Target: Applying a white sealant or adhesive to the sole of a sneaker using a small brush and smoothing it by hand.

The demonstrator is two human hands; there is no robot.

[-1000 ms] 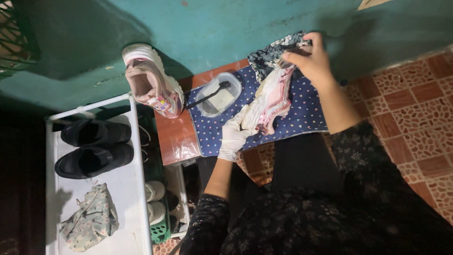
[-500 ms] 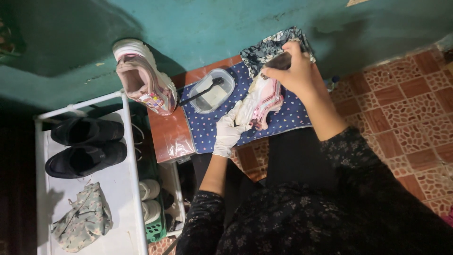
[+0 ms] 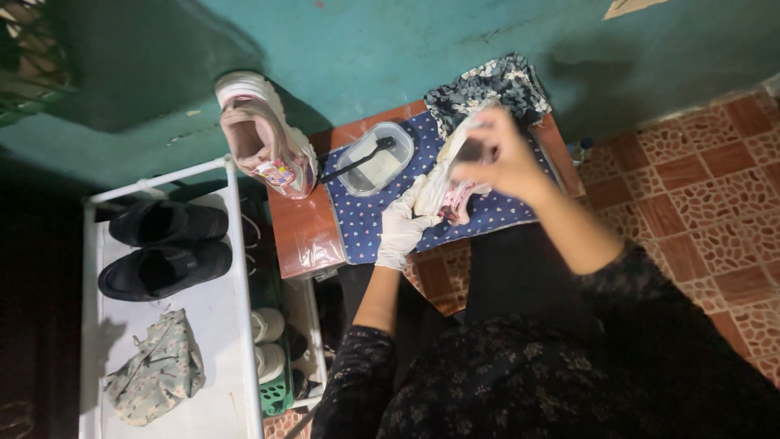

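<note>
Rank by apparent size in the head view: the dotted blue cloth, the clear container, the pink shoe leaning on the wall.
1. dotted blue cloth, clearly largest.
2. pink shoe and clear container look roughly alike; the shoe seems slightly bigger, but may be closer to the camera, so unsure.

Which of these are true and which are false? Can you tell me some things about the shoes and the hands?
1. The left hand wears a white glove. True.
2. The pink and white shoe beside the clear container lies flat on its sole. False: it is tipped up, with its opening facing the camera.
3. Two black shoes sit on the white rack. True.
4. The right hand is gloved too. False: it is bare, and holds something small and dark over the shoe on the blue dotted cloth.
5. The wall is red. False: it is teal green.
</note>
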